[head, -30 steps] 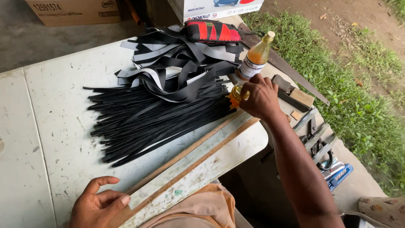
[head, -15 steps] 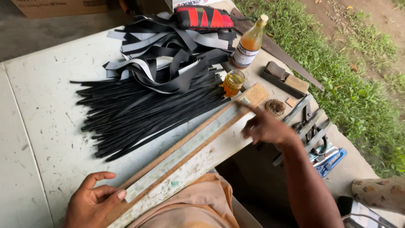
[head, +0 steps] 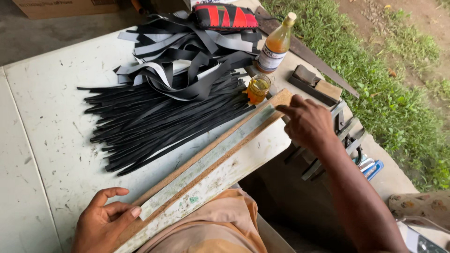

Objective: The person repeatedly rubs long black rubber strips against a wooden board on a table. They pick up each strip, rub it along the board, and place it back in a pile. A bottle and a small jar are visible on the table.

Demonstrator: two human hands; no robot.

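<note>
Fingers of the left hand (head: 105, 220) press, uncurled, on the near end of a long wooden board (head: 206, 168) (pale strip down its middle) lying diagonally across the table (head: 42, 122); the right hand (head: 307, 122), loosely open, touches its far end beside a small amber jar (head: 258, 88).

Matt black rubber strips (head: 154, 117); worn wooden board (head: 211, 164).

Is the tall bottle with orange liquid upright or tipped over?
Upright: the bottle stands on its base on the table, cap at the top.
</note>
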